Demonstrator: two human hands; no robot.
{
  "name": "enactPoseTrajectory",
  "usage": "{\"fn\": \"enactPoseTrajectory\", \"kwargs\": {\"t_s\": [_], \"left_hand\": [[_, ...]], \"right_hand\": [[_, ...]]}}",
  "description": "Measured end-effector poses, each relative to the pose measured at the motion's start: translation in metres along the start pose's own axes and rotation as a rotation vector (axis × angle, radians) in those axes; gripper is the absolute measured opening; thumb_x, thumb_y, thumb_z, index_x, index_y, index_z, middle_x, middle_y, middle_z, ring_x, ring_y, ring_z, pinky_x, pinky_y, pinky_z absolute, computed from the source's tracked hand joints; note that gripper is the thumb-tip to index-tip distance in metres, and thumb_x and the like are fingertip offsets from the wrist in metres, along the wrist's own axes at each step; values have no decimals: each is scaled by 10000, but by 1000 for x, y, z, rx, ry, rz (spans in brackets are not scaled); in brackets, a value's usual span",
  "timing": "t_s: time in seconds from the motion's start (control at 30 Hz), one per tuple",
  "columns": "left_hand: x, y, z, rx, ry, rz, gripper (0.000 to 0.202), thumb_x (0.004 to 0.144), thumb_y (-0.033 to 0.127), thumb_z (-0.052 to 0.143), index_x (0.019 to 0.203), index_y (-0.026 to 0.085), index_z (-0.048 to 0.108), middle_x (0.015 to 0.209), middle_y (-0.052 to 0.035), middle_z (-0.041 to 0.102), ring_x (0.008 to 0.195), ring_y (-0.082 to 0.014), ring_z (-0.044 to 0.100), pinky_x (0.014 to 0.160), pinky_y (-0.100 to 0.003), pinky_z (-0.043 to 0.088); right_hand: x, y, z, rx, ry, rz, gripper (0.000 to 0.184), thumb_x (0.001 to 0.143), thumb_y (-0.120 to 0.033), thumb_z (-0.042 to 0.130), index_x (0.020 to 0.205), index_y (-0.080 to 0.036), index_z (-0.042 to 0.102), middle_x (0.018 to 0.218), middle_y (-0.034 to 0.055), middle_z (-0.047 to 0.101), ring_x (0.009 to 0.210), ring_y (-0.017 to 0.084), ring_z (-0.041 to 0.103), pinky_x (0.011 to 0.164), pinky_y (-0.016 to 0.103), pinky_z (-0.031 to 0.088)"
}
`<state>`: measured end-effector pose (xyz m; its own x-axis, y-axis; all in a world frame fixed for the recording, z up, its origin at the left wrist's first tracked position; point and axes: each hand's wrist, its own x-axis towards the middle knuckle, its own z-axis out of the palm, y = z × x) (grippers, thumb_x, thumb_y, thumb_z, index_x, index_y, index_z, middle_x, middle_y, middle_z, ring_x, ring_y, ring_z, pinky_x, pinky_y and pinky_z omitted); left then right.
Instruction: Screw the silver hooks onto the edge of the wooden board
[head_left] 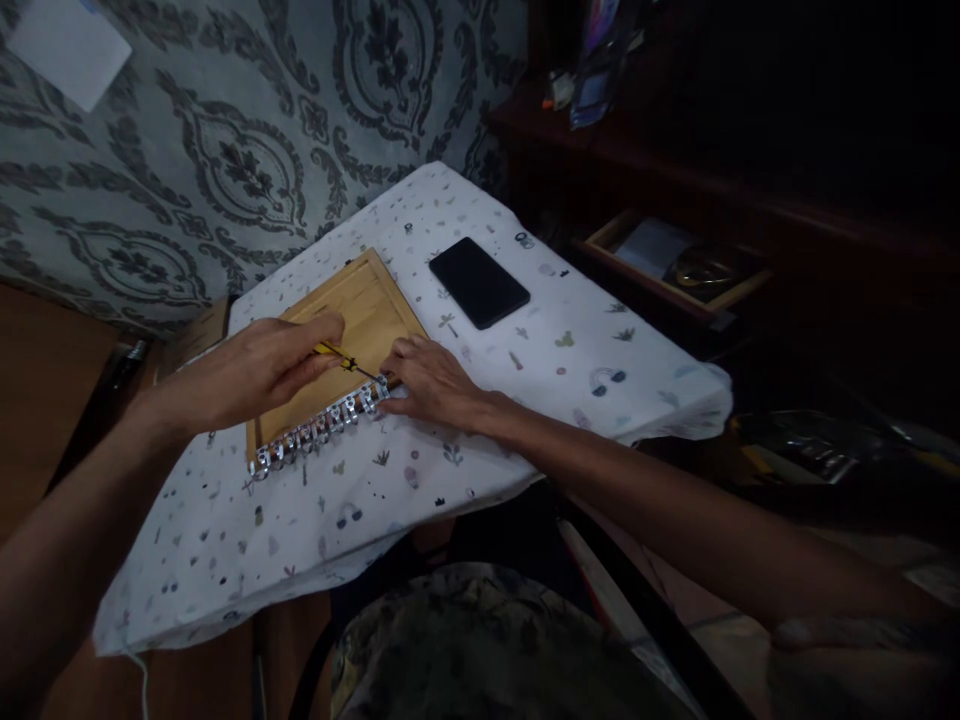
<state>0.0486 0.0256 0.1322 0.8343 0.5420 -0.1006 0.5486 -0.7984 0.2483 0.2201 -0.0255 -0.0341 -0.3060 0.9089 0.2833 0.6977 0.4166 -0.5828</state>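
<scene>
My left hand (274, 365) is closed around the yellow handle of a screwdriver (337, 354). Its thin shaft slants down to the right, with the tip at a shiny metal clip (382, 383) on the near right corner of a wooden board (352, 290). Bent fingers of my right hand (435, 382) pinch around that same clip and the board's corner; the fingertips are partly hidden. More small metal clips (319, 432) sit in a row along the board's near edge. The board lies flat on the table, partly covered by my left hand.
A black phone (480, 282) lies beyond the board, on a white patterned tablecloth (525, 390). Patterned wallpaper (247, 150) rises behind. To the right, an open drawer (675, 262) juts from dark furniture. A cardboard piece (196, 338) stands at the table's left edge.
</scene>
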Motion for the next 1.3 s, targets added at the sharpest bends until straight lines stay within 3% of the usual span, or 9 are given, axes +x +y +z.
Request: {"fn": "enactPoseTrajectory", "kwargs": {"t_s": [0.1,0.2,0.37,0.5,0.67,0.87,1.03,1.23,1.3], "left_hand": [[1,1,-5,46,-71,11,190,885,439,590,815,262,592,572,6,522,502,-186,480,514,-287,313],[-4,11,4,110,19,-44,147,896,399,578,905,254,598,663,-8,575,584,-210,528,563,-300,364],[-3,31,55,-251,478,-144,111,947,312,535,982,221,587,946,-52,638,893,-210,621,765,-317,479],[17,42,88,-791,911,-174,241,963,413,581,821,219,558,761,15,484,670,-133,496,696,-300,468],[45,42,92,-1109,1156,-166,411,920,442,676,647,201,484,652,36,361,511,-76,280,463,-245,222],[52,34,87,-1179,1007,-86,476,908,570,646,615,225,500,430,96,150,349,-57,81,364,-248,81],[42,29,85,-1137,822,-23,432,850,546,716,645,228,507,426,106,182,346,-57,93,360,-238,127],[31,33,86,-936,971,-147,321,936,546,631,841,242,596,583,35,531,542,-130,495,565,-283,444],[30,38,86,-994,1017,-169,306,908,518,688,847,235,590,609,41,506,570,-120,484,587,-276,445]], "right_hand": [[0,1,1,3,6,-12,337,874,-427,757,1058,-146,728,1073,101,619,1034,256,497,880,356,391],[0,2,1,5,10,-22,334,877,-417,755,1065,-142,731,1082,106,627,1055,261,502,902,357,393],[1,1,2,-6,-2,-4,370,880,-425,752,1105,-131,731,1091,110,623,1047,258,504,890,354,387],[0,2,3,-10,21,-11,363,870,-422,766,1095,-140,729,1079,103,618,1031,253,500,875,349,382],[0,0,0,6,7,-10,350,873,-393,762,1089,-118,735,1057,107,630,992,250,505,851,351,384],[0,-1,-3,28,7,-9,323,865,-407,773,1036,-135,742,1026,97,617,948,235,497,805,347,373],[0,-1,-3,4,-9,4,309,881,-413,754,1023,-139,738,1025,96,615,979,240,498,834,346,374],[0,0,-1,-13,1,-11,342,880,-392,755,1091,-124,731,1090,114,630,1005,249,505,876,357,385],[0,0,0,-14,7,-15,354,877,-406,756,1095,-128,730,1086,112,626,999,249,505,873,358,385]]}}
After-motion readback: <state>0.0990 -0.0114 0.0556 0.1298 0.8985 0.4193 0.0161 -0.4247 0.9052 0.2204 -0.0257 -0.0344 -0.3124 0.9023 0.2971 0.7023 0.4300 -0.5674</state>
